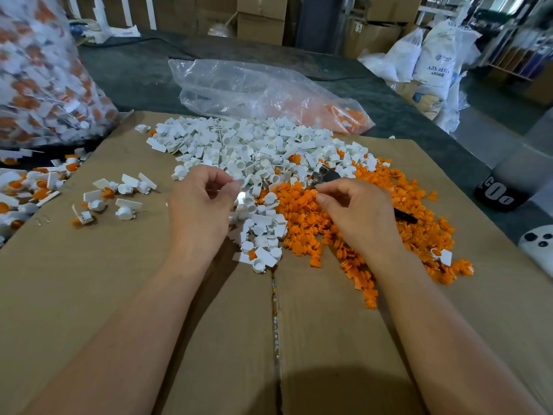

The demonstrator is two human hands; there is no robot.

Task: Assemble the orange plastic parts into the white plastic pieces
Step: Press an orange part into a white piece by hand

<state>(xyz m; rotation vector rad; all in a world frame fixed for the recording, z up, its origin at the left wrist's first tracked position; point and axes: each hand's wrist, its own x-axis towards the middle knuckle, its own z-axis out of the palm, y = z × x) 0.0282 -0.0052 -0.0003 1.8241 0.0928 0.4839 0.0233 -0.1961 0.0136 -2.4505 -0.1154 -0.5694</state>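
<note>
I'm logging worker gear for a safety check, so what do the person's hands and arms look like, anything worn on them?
The left hand and right hand are bare: no gloves, rings or watch show. The left forearm and right forearm are bare too, with no sleeve in view.

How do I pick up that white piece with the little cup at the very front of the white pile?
Pinch the white piece by its round cup, fingers on opposite sides, coming down from above on the near side. The cup sits open end up at the near edge of the white pile with bare cardboard before it; other pieces crowd it behind.
</note>
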